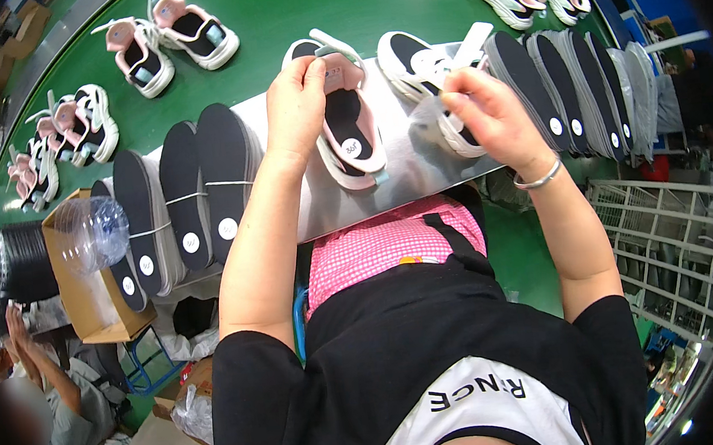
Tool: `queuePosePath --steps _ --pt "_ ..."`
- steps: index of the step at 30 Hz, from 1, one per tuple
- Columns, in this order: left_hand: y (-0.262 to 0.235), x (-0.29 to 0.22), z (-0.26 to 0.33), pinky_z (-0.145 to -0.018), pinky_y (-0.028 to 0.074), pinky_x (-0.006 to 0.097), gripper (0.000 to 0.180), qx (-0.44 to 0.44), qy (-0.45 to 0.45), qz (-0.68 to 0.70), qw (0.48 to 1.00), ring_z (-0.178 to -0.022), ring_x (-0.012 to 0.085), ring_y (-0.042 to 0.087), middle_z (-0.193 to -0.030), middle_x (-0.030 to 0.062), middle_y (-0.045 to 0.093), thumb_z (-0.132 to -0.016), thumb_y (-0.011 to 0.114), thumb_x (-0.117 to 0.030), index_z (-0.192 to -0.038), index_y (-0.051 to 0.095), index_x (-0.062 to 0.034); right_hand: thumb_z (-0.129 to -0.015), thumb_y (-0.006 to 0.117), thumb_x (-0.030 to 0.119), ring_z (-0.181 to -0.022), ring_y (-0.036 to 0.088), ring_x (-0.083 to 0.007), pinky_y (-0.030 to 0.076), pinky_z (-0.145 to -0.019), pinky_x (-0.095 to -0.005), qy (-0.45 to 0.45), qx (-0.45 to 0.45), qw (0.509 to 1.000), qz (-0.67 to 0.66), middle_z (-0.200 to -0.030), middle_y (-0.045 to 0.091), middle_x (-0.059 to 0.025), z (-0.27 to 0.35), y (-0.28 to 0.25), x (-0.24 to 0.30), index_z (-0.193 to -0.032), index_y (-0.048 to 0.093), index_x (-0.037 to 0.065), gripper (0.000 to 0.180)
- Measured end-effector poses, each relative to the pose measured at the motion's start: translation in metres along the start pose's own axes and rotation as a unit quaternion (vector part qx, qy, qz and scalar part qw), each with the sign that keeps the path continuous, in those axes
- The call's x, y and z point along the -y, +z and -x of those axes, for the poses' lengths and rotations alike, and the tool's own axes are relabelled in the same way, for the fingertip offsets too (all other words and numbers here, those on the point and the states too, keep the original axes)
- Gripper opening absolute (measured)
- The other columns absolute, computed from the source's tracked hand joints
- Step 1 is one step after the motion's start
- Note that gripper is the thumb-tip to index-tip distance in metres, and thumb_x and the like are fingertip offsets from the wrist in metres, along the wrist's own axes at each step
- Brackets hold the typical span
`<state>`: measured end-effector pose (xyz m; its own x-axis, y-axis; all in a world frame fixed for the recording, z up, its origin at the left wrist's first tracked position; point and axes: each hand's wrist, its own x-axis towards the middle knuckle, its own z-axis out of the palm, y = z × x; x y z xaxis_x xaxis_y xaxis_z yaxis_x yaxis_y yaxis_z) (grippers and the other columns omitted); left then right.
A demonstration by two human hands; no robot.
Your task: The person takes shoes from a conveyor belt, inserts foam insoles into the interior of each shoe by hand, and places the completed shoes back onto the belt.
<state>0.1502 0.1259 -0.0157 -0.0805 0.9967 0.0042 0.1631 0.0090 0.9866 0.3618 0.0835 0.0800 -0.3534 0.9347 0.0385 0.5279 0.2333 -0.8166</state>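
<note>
1. Head view shows the left hand (pixel 297 99) gripping the heel end of a pink and white sneaker (pixel 347 129), fingers curled over its collar. The sneaker lies on a grey metal shelf (pixel 407 170) just in front of the person, opening upward, with a dark insole and a small round sticker visible inside.
2. The right hand (pixel 487 111) is pinched closed on something small and pale near a second sneaker (pixel 428 74); I cannot tell exactly what the fingers hold, perhaps a lace or a piece of clear wrapping. A silver bracelet (pixel 539 179) sits on this wrist.
3. To the right of this hand, a row of dark insoles (pixel 562 87) stands on edge, packed closely. To the left of the left arm, bundles of black insoles (pixel 186 187) tied with thin bands lie on the same shelf.
4. Behind the shelf, a green conveyor belt (pixel 268 12) carries more pink sneakers (pixel 171 34) in pairs.
5. At the far left, a clear plastic bottle (pixel 91 231) rests on a cardboard box (pixel 80 292), and another person (pixel 55 389) is working lower down.
6. A risk, in my judgement: the held sneaker lies close to the front edge of the shelf, so a loose grip could let it slide off toward the person's lap.
</note>
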Motion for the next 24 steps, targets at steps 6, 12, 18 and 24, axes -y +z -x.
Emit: queuePosePath --steps 6,12,18,24 --pt "-0.005 -0.04 0.059 -0.076 0.041 0.036 0.027 -0.037 0.174 0.058 0.982 -0.086 0.029 0.052 -0.091 0.0136 0.052 -0.076 0.061 -0.015 -0.098 0.051 -0.0029 -0.081 0.051 0.005 -0.07 0.049 -0.0204 0.04 -0.066 -0.0282 0.0 -0.076 0.993 0.094 -0.076 0.052 -0.0096 0.024 0.015 0.003 -0.08 0.05 -0.002 0.008" --pt "-0.007 -0.051 0.096 -0.066 0.046 0.034 0.022 0.151 0.123 -0.002 0.981 -0.075 0.0266 0.06 -0.084 0.0146 0.06 -0.08 0.049 -0.003 -0.102 0.052 -0.0037 -0.078 0.055 0.003 -0.073 0.052 -0.0216 0.041 -0.068 -0.0296 -0.057 -0.021 0.991 0.121 -0.077 0.053 -0.01 0.036 0.027 0.021 -0.081 0.052 -0.001 0.005" --pt "-0.183 -0.034 0.067 -0.075 0.045 0.03 0.016 -0.415 0.188 -0.355 0.816 -0.083 0.0227 0.059 -0.09 0.0112 0.062 -0.086 0.051 -0.012 -0.097 0.059 -0.0024 -0.076 0.059 0.013 -0.082 0.054 -0.0303 0.042 -0.075 -0.035 -0.036 -0.117 0.938 0.326 -0.089 0.055 -0.0145 0.048 -0.03 -0.027 -0.084 0.056 -0.001 0.016" --pt "-0.205 -0.02 0.069 -0.088 0.038 0.037 0.038 -0.451 0.128 -0.558 0.684 -0.103 0.0305 0.049 -0.113 0.0165 0.052 -0.085 0.052 -0.027 -0.113 0.05 -0.0004 -0.075 0.06 0.024 -0.087 0.053 -0.0355 0.043 -0.075 -0.0404 0.078 -0.04 0.945 0.314 -0.098 0.053 -0.0187 0.067 -0.021 -0.055 -0.085 0.059 0.004 0.022"
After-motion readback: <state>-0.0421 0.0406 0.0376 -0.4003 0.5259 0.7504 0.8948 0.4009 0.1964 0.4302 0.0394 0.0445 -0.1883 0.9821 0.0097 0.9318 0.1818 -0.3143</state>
